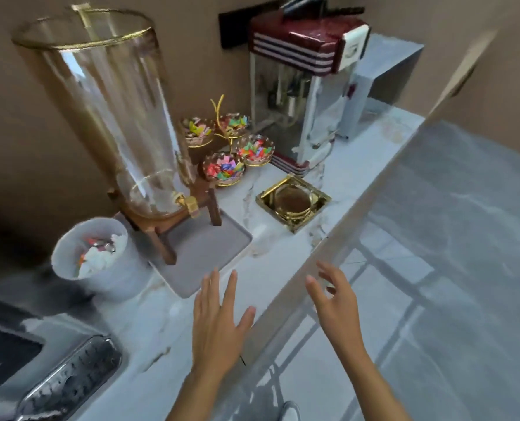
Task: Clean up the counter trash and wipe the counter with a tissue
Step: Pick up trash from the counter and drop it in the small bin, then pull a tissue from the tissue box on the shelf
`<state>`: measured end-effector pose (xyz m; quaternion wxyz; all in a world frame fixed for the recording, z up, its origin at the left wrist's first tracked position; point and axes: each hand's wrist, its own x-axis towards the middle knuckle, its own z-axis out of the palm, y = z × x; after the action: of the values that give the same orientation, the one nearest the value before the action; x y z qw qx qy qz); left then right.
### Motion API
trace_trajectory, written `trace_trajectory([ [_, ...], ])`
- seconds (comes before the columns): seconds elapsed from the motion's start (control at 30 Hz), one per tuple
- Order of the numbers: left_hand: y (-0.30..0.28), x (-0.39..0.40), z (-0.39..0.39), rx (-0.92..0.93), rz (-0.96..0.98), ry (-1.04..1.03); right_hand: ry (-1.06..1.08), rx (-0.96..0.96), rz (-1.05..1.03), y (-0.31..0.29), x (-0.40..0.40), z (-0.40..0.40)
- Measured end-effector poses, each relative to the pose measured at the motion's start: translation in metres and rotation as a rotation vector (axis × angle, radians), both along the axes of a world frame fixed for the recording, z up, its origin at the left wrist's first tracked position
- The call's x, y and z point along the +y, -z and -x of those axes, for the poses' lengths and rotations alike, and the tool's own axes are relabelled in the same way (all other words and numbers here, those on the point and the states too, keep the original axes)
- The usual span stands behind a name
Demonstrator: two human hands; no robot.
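Hands bare, splayed over veined marble counter

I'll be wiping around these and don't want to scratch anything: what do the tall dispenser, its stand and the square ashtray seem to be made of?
The tall dispenser looks like clear glass or possibly acrylic: see-through, glossy reflections, gold rim band. Its stand appears to be dark-stained wood, matte brown. The square ashtray looks like polished gold-toned metal, mirror-bright, with a clear glass-like bowl inside.

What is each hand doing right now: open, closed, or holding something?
Left hand: open, fingers spread, holding nothing, over the counter.
Right hand: open, fingers loosely curled, holding nothing.
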<state>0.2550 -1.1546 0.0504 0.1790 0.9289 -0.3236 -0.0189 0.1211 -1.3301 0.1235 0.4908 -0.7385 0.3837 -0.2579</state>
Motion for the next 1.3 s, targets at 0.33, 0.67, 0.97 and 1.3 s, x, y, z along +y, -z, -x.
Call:
trace_trajectory([
  [0.33, -0.078, -0.191, 0.045, -0.059, 0.141, 0.334, 0.229, 0.136, 0.327, -0.024, -0.127, 0.108],
  [0.67, -0.114, -0.361, 0.064, 0.034, 0.311, 0.539, 0.451, 0.194, 0.407, -0.042, -0.255, 0.153],
  [0.97, -0.127, -0.572, 0.066, 0.127, 0.424, 0.623, 0.579, 0.212, 0.442, -0.075, -0.442, 0.168],
  [1.3, -0.142, -0.776, 0.096, 0.197, 0.454, 0.729, 0.667, 0.131, 0.377, -0.077, -0.627, 0.187],
])
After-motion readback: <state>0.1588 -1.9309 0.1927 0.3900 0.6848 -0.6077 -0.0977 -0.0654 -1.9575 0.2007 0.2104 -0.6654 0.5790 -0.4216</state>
